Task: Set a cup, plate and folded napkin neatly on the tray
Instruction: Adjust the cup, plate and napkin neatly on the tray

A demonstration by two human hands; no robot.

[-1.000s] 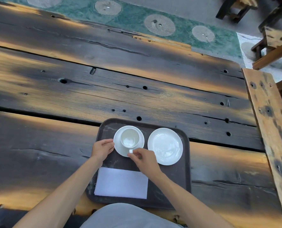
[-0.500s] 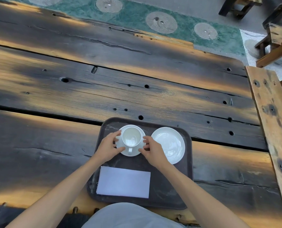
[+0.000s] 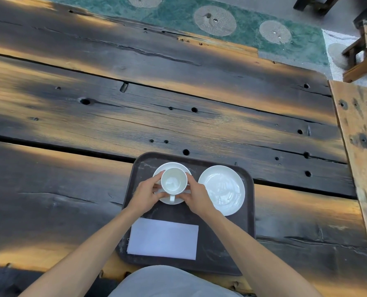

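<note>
A dark brown tray (image 3: 248, 221) lies at the near edge of the wooden table. On its far left a white cup (image 3: 174, 181) stands on a white saucer (image 3: 169, 167), handle pointing toward me. My left hand (image 3: 145, 195) and my right hand (image 3: 196, 195) cup the cup and saucer from either side, fingers touching both. A white plate (image 3: 221, 189) sits just right of the saucer. A folded white napkin (image 3: 163, 239) lies flat on the near part of the tray, between my forearms.
The table (image 3: 135, 103) is made of dark, weathered planks with holes and gaps. A lighter wooden plank (image 3: 358, 136) borders its right side. Beyond the far edge are a green floor with round stones (image 3: 214, 20) and wooden furniture (image 3: 364, 50) at the top right.
My right hand left the cup's handle and both hands closed in around the cup and saucer. The view shifted slightly.
</note>
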